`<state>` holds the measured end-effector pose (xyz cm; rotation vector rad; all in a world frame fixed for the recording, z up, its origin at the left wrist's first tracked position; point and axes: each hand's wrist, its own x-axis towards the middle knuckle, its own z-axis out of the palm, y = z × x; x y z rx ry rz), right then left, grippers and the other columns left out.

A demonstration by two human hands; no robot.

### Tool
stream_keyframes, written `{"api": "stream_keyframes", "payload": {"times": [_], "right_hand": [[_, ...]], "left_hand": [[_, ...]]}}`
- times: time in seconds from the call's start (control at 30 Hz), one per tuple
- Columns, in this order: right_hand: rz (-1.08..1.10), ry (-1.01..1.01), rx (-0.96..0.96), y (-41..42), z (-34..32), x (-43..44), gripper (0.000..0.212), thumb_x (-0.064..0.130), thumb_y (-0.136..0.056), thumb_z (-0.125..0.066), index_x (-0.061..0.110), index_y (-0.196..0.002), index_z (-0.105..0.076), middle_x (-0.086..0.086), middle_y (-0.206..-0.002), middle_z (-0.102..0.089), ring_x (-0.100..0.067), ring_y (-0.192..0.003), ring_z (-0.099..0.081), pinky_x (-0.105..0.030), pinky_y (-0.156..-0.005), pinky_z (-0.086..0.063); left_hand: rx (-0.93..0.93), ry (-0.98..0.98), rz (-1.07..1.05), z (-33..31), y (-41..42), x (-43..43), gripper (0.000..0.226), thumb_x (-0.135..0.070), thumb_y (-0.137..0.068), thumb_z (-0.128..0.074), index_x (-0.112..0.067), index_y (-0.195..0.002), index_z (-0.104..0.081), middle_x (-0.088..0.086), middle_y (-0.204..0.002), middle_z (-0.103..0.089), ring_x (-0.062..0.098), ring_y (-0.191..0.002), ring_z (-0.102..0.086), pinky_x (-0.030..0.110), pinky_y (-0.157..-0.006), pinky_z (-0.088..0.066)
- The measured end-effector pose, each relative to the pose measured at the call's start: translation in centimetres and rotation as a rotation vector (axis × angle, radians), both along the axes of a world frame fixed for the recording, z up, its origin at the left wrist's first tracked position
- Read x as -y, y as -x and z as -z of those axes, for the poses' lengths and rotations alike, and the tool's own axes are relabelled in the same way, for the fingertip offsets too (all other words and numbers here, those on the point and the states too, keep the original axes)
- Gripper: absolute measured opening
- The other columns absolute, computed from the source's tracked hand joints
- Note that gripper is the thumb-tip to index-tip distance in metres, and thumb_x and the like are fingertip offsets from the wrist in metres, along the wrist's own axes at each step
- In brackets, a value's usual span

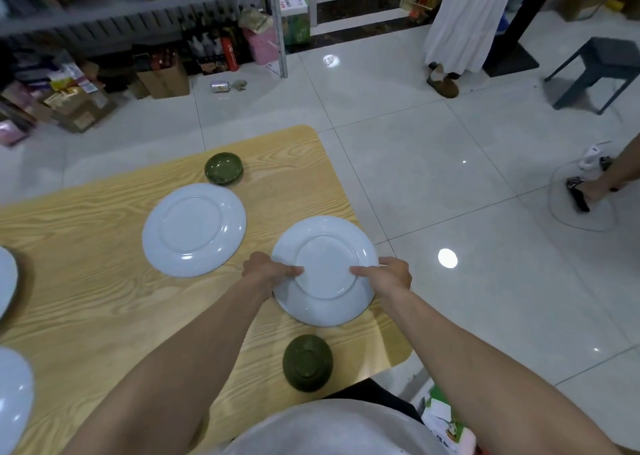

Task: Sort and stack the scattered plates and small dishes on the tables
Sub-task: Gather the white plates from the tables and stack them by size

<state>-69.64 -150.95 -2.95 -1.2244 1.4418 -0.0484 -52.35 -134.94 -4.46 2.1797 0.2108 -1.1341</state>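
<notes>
The person holds a white plate [325,243], foot-ring up, at the right edge of the tabletop [104,281]. Part of its rim hangs out past the wood. The left hand [266,271] grips the plate's left rim and the right hand [388,274] grips the right rim. Both thumbs are laid flat on the upturned base, and the fingers are out of sight beneath.

The step in hand looks like carrying this plate to the second white plate [194,229], which lies upside down further left and a little farther off. To do it well, the person should keep the plate level and lift it clear of the tabletop (whether it is already clear cannot be told). It should be centred over the other plate's ring before being lowered, so the two nest rather than rock. The fingers should slide out sideways only once the rims meet.

Both forearms reach forward from the near edge and converge on the plate, with the wrists fairly straight.

One green dish [223,168] sits upright at the far side and another green dish [307,363] lies inverted near the body. Both are apart from the plates and are better stacked on their own.
</notes>
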Motion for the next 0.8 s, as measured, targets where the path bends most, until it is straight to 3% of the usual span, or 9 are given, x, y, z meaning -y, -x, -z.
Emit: {"api": "stream_keyframes", "payload": {"times": [0.07,0.2,0.3,0.47,0.57,0.7,0.8], "right_hand": [[0.021,-0.039,0.024,0.1,-0.3,0.1,0.053,0.019,-0.054,-0.096,0.018,-0.096,-0.063,0.002,-0.091,-0.063,-0.015,-0.078,-0.061,-0.024,-0.054,-0.047],[0.054,-0.061,0.096,-0.1,-1.5,0.6,0.041,0.012,-0.054,-0.095,0.015,-0.090,-0.074,-0.001,-0.092,-0.072,-0.016,-0.079,-0.067,-0.022,-0.054,-0.051],[0.108,-0.020,0.193,-0.8,-2.9,1.2,0.043,0.012,-0.058,-0.093,0.011,-0.096,-0.075,-0.004,-0.094,-0.075,-0.020,-0.082,-0.070,-0.026,-0.061,-0.056],[0.224,0.062,0.350,-2.0,-5.1,1.5,0.021,0.032,-0.073,-0.086,0.019,-0.085,-0.075,0.000,-0.091,-0.075,-0.018,-0.085,-0.071,-0.030,-0.075,-0.058],[0.297,0.107,0.393,-2.7,-6.3,1.2,0.029,0.045,-0.078,-0.079,0.018,-0.078,-0.070,0.004,-0.088,-0.072,-0.016,-0.083,-0.067,-0.031,-0.074,-0.056],[0.431,0.067,0.438,-3.3,-8.1,0.8,0.043,0.061,-0.080,-0.070,0.019,-0.074,-0.060,0.003,-0.084,-0.065,-0.017,-0.079,-0.062,-0.032,-0.067,-0.052],[0.543,-0.038,0.541,-3.2,-8.9,0.3,0.037,0.060,-0.083,-0.068,0.023,-0.080,-0.062,0.006,-0.088,-0.063,-0.014,-0.080,-0.063,-0.040,-0.076,-0.059]], "left_hand": [[0.006,0.067,-0.027,-0.4,-0.1,-0.2,0.091,-0.028,-0.047,-0.099,0.003,-0.120,-0.054,0.014,-0.115,-0.063,0.032,-0.099,-0.064,0.050,-0.078,-0.060],[0.152,0.114,-0.040,-1.7,-0.1,0.0,0.062,-0.027,-0.049,-0.098,-0.008,-0.095,-0.061,0.006,-0.100,-0.067,0.025,-0.090,-0.064,0.046,-0.080,-0.058],[0.235,0.155,-0.047,-3.5,0.0,0.8,0.074,-0.030,-0.052,-0.097,-0.013,-0.114,-0.058,-0.006,-0.095,-0.056,0.021,-0.092,-0.058,0.039,-0.081,-0.053],[0.389,0.225,-0.055,-6.7,0.1,1.8,0.079,-0.030,-0.056,-0.094,-0.019,-0.125,-0.058,-0.001,-0.108,-0.061,0.022,-0.094,-0.059,0.039,-0.083,-0.053],[0.447,0.321,-0.057,-8.5,-0.1,2.3,0.060,-0.026,-0.065,-0.090,-0.023,-0.118,-0.064,-0.001,-0.098,-0.068,0.022,-0.094,-0.064,0.038,-0.085,-0.054],[0.476,0.457,-0.034,-10.0,0.0,2.5,0.012,-0.038,-0.079,-0.076,-0.040,-0.088,-0.068,-0.014,-0.082,-0.069,0.010,-0.083,-0.065,0.024,-0.067,-0.050],[0.426,0.522,-0.129,-10.2,0.2,2.5,0.021,-0.046,-0.087,-0.066,-0.032,-0.101,-0.072,-0.020,-0.097,-0.069,0.013,-0.101,-0.065,0.023,-0.076,-0.049]]}}
